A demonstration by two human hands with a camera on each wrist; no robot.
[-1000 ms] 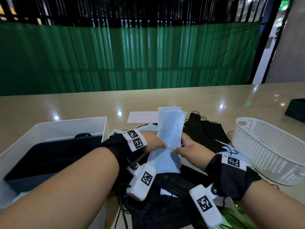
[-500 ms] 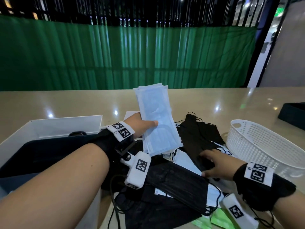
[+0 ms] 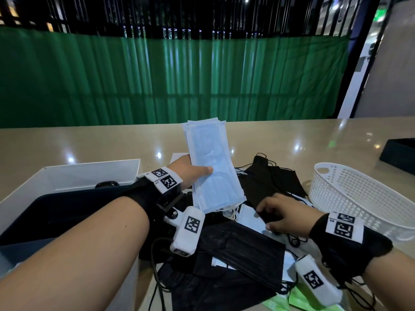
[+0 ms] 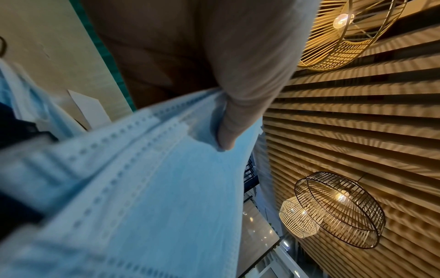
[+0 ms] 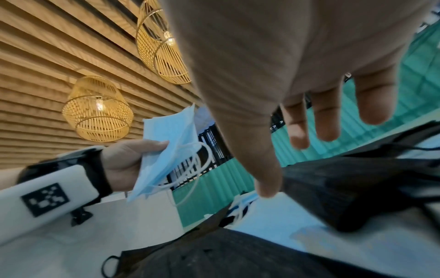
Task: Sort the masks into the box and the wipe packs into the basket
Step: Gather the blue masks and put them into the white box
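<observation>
My left hand [image 3: 195, 173] holds a stack of light-blue masks [image 3: 211, 167] upright above the pile, thumb [image 4: 238, 112] pressed on the front of the masks [image 4: 154, 188]. My right hand [image 3: 269, 217] is low over the heap with its fingers [image 5: 326, 112] spread and loose, touching a black mask [image 3: 269, 182]. More black masks [image 3: 242, 250] lie in front of me. Green wipe packs [image 3: 298, 299] peek out at the bottom edge. The white box [image 3: 89, 176] stands at left, the white basket [image 3: 359, 198] at right.
A white sheet [image 3: 178, 156] lies behind the pile. A dark tray [image 3: 399, 153] sits at the far right table edge. A light-coloured flat item [image 3: 249, 218] lies under the black masks. The box holds a dark lining and a small black object [image 3: 106, 184].
My right hand let go of the blue masks and dropped right onto the black masks. My left hand raised the blue stack higher on its own.
</observation>
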